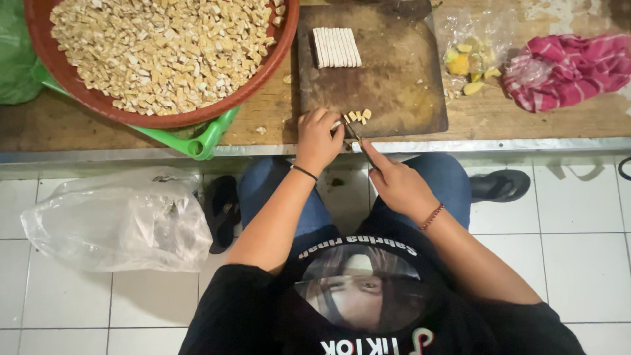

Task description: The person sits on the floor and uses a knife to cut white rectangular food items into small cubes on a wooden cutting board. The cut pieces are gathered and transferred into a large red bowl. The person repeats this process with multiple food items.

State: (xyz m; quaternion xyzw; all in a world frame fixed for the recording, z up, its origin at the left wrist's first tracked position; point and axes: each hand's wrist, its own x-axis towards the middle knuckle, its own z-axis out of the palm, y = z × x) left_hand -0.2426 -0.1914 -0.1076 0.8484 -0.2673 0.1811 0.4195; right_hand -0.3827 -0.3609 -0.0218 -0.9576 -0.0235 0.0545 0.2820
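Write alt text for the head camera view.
Seen from above, a person's left hand steadies small pale strips on a dark cutting board while the right hand holds a knife to them. A red bowl of diced cubes sits to the left, uncut slices wait farther back.

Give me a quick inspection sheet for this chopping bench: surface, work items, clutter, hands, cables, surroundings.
Surface: worn wooden bench with a metal front edge; stray crumbs near the board.
Work items: dark cutting board; stack of pale slices at its far edge; a few small cubes at the near edge; knife; red bowl heaped with cut cubes, resting on a green tray.
Clutter: clear bag with yellow pieces; pink striped cloth; green bag.
Hands: left hand pressing food at the board edge; right hand has its grip on the knife.
Cables: nothing seen.
Surroundings: white tiled floor; crumpled clear plastic bag; dark sandals.
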